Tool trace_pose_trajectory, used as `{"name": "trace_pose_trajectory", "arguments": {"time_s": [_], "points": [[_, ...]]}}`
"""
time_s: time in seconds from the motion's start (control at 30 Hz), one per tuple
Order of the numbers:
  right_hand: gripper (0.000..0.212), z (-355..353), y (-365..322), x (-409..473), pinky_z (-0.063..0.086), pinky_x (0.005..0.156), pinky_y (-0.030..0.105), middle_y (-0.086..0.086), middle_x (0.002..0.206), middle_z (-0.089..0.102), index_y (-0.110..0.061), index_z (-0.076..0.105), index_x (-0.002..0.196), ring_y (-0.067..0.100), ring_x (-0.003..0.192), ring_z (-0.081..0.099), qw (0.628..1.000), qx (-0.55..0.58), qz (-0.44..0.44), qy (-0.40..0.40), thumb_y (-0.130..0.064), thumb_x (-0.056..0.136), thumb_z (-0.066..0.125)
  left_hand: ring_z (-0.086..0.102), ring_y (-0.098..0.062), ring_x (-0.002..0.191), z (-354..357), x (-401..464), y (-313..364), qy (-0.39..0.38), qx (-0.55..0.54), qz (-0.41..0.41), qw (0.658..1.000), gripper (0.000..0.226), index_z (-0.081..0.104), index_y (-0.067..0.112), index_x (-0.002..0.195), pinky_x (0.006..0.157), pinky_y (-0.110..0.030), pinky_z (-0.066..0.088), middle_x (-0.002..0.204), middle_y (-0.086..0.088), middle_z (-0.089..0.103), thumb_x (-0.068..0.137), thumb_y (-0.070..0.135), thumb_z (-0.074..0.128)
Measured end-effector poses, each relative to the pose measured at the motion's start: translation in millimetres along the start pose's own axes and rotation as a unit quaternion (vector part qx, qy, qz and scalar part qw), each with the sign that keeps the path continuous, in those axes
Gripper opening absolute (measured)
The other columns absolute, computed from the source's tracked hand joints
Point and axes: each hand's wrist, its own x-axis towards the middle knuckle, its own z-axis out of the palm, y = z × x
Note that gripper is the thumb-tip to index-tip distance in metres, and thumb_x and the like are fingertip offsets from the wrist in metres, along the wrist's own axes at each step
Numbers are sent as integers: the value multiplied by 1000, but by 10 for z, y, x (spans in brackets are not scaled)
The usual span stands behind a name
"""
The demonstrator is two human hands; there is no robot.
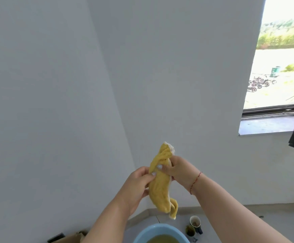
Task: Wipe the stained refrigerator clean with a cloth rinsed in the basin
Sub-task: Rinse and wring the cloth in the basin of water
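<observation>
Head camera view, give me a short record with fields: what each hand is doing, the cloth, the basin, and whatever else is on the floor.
left hand: left hand grips the lower middle of the cloth
right hand: right hand grips the cloth higher up
cloth: yellow cloth, twisted into a roll, held in the air above the basin
basin: blue basin on the floor, holding murky yellowish water
nearby: cup right of the basin; cardboard box to its left
refrigerator: not in view

no readable text, labels, numbers or signs anywhere
</observation>
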Motion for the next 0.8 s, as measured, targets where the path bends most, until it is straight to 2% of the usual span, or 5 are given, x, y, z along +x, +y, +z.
{"name": "trace_pose_trajectory", "arguments": {"time_s": [0.17, 0.3, 0.43, 0.6, 0.8], "points": [[12, 59, -115, -106, 50, 64, 25, 0, 75, 67, -12, 68, 80, 12, 70, 64, 994, 63, -37, 86, -21, 88, 68, 67, -27, 89, -32, -93, 71, -33, -87, 2, 996, 19, 54, 2, 112, 83, -45, 54, 96, -14, 71, 93, 7, 53], [28, 120, -152, -163, 41, 56, 22, -9, 57, 53, -19, 56, 61, 8, 54, 50, 995, -71, -38, 51, -22, 84, 71, 66, -25, 107, -52, -141, 213, -44, -102, 70, 991, 38, 60, 11, 121, 92, -43, 52, 114, -12, 70, 86, 24, 69], [29, 179, -149, -221, 37, 50, 17, -15, 49, 47, -19, 53, 61, 3, 48, 43, 987, -92, -71, 112, -22, 81, 74, 67, -22, 106, -19, -186, 317, -26, -72, 103, 992, 29, 64, 11, 121, 89, -38, 53, 115, -10, 70, 95, 20, 55], [31, 241, -202, -332, 56, 68, 28, -6, 79, 64, -27, 61, 95, 10, 71, 62, 977, 2, -118, 176, -22, 73, 82, 65, -26, 108, -19, -246, 396, -50, -128, 108, 985, 29, 64, 5, 119, 89, -41, 52, 117, -16, 68, 99, 16, 46], [31, 242, -261, -354, 46, 59, 16, -10, 76, 61, -28, 59, 80, -1, 64, 53, 958, -43, -179, 222, -13, 68, 83, 65, -20, 95, -10, -291, 385, -96, -187, 77, 975, 40, 62, 3, 125, 87, -38, 48, 112, -15, 67, 95, 22, 42]]}}
